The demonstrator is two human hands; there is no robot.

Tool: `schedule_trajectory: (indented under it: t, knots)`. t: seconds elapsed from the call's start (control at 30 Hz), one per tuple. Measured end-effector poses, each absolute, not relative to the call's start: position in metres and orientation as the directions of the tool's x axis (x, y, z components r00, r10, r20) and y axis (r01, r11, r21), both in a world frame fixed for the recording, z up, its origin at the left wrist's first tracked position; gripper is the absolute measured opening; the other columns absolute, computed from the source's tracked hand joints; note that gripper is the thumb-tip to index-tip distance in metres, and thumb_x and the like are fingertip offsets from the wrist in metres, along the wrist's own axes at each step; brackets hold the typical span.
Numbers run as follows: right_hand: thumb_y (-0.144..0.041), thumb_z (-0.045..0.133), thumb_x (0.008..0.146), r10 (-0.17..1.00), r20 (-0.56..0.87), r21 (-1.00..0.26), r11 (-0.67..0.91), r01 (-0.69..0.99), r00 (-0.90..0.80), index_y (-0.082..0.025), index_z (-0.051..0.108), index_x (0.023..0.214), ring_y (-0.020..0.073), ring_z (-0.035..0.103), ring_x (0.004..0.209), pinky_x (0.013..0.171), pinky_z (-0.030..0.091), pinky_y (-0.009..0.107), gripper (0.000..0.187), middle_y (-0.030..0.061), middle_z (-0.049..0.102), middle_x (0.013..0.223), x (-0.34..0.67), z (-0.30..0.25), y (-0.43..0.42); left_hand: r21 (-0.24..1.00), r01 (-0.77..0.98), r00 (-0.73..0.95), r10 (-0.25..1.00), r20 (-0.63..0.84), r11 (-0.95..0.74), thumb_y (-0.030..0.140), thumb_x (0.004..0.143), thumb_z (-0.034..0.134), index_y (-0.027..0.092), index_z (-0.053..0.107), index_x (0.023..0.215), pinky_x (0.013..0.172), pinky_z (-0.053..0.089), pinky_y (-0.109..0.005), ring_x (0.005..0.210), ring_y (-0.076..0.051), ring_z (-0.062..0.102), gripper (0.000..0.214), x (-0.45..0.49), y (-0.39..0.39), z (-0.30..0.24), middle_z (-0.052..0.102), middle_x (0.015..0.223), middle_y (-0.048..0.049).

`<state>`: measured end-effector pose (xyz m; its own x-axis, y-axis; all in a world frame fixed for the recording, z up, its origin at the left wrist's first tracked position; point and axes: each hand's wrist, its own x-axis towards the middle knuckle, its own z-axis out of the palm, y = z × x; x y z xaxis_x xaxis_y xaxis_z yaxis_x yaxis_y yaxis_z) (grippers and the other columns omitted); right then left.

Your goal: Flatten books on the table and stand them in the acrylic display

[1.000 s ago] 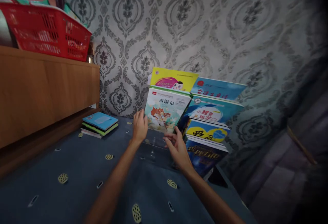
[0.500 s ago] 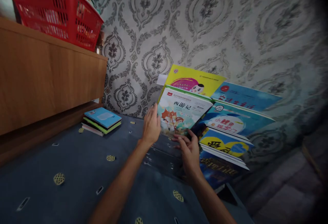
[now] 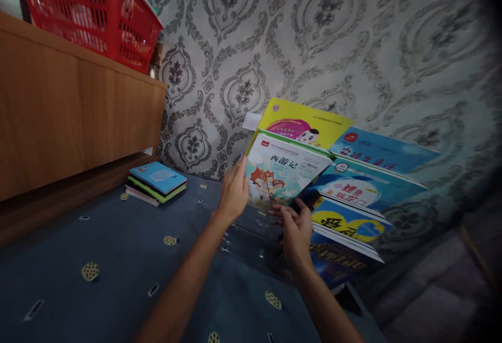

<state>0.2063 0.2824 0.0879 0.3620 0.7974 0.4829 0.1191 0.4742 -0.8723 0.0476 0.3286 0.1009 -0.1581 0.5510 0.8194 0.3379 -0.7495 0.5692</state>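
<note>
A pale teal and white picture book (image 3: 290, 170) with a red leaf-like shape on its cover leans back in a tiered book rack. My left hand (image 3: 234, 191) grips its left edge, fingers partly hidden behind it. At the lower right corner, my right hand (image 3: 297, 228) has its fingers closed on the bottom edge. Behind stands a yellow book (image 3: 333, 122). To the right, stepped in rows, are a light blue book (image 3: 376, 147), a teal book (image 3: 396, 178), a blue and yellow book (image 3: 345, 220) and a dark blue book (image 3: 341, 262).
A small stack of books, a blue book (image 3: 159, 175) on top, lies on the dark patterned cloth (image 3: 129, 243) at the left. Beside it stands a wooden cabinet (image 3: 82, 107) bearing a red plastic basket (image 3: 113, 13). Patterned wallpaper (image 3: 270, 71) covers the wall behind.
The view has shifted a little, so everything sits slightly further right. Both hands stay on the picture book, which keeps nearly the same place in the rack.
</note>
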Motion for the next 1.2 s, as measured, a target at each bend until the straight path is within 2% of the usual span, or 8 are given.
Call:
schedule_trajectory:
  t: [0.2, 0.43, 0.63, 0.8, 0.97, 1.1, 1.2]
  knots:
    - [-0.045, 0.067, 0.072, 0.806, 0.457, -0.885, 0.453, 0.105, 0.377, -0.019, 0.042, 0.131, 0.0215, 0.068, 0.06, 0.052, 0.051, 0.031, 0.069, 0.0019, 0.073, 0.078, 0.205, 0.084, 0.285, 0.545, 0.352, -0.142, 0.532, 0.835, -0.761, 0.023, 0.099, 0.038, 0.022, 0.039, 0.153, 0.122, 0.037, -0.041, 0.142, -0.024, 0.047, 0.054, 0.045, 0.33, 0.101, 0.05, 0.153, -0.0114]
    - [-0.046, 0.067, 0.071, 0.812, 0.451, -0.89, 0.438, 0.125, 0.371, -0.019, 0.04, 0.129, 0.0209, 0.067, 0.06, 0.053, 0.05, 0.031, 0.07, 0.0013, 0.072, 0.076, 0.205, 0.085, 0.286, 0.553, 0.355, -0.126, 0.547, 0.827, -0.754, 0.02, 0.097, 0.038, 0.019, 0.041, 0.151, 0.122, 0.036, -0.041, 0.142, -0.024, 0.047, 0.055, 0.042, 0.328, 0.104, 0.051, 0.153, -0.0126]
    - [-0.048, 0.067, 0.071, 0.818, 0.458, -0.888, 0.442, 0.13, 0.348, -0.016, 0.04, 0.133, 0.0198, 0.066, 0.061, 0.055, 0.049, 0.03, 0.075, 0.0009, 0.07, 0.077, 0.206, 0.086, 0.284, 0.583, 0.331, -0.106, 0.585, 0.804, -0.742, 0.022, 0.096, 0.04, 0.018, 0.041, 0.15, 0.121, 0.036, -0.042, 0.143, -0.025, 0.046, 0.054, 0.039, 0.322, 0.106, 0.051, 0.153, -0.0128]
    - [-0.048, 0.062, 0.076, 0.813, 0.488, -0.873, 0.455, 0.175, 0.319, -0.011, 0.035, 0.143, 0.0204, 0.066, 0.064, 0.056, 0.05, 0.032, 0.081, 0.0055, 0.07, 0.084, 0.207, 0.085, 0.282, 0.608, 0.277, -0.151, 0.591, 0.793, -0.744, 0.029, 0.099, 0.043, 0.015, 0.046, 0.145, 0.116, 0.04, -0.044, 0.136, -0.027, 0.052, 0.049, 0.032, 0.326, 0.128, 0.054, 0.148, -0.0167]
    - [-0.039, 0.053, 0.089, 0.676, 0.679, -0.73, 0.581, 0.359, 0.286, -0.016, 0.028, 0.15, 0.0187, 0.066, 0.071, 0.061, 0.051, 0.032, 0.071, 0.0079, 0.068, 0.098, 0.199, 0.097, 0.266, 0.485, 0.349, -0.146, 0.465, 0.873, -0.802, 0.028, 0.099, 0.043, 0.016, 0.063, 0.128, 0.107, 0.046, -0.036, 0.122, -0.023, 0.061, 0.037, 0.011, 0.343, 0.196, 0.067, 0.131, -0.0125]
    - [-0.037, 0.046, 0.094, 0.615, 0.784, -0.559, 0.637, 0.531, 0.088, -0.012, 0.027, 0.153, 0.0202, 0.064, 0.071, 0.061, 0.05, 0.033, 0.066, 0.0092, 0.068, 0.094, 0.192, 0.141, 0.26, 0.378, 0.415, 0.096, 0.453, 0.887, -0.828, 0.032, 0.097, 0.045, 0.016, 0.073, 0.106, 0.094, 0.048, -0.031, 0.106, -0.022, 0.066, 0.033, -0.004, 0.35, 0.246, 0.074, 0.11, -0.0088]
    - [-0.033, 0.044, 0.094, 0.607, 0.79, -0.382, 0.603, 0.701, -0.092, -0.01, 0.025, 0.156, 0.0213, 0.063, 0.069, 0.065, 0.048, 0.035, 0.069, 0.008, 0.069, 0.088, 0.191, 0.183, 0.267, 0.304, 0.474, 0.288, 0.472, 0.833, -0.826, 0.037, 0.094, 0.048, 0.015, 0.074, 0.095, 0.084, 0.048, -0.03, 0.092, -0.021, 0.066, 0.034, -0.007, 0.352, 0.265, 0.075, 0.098, -0.0064]
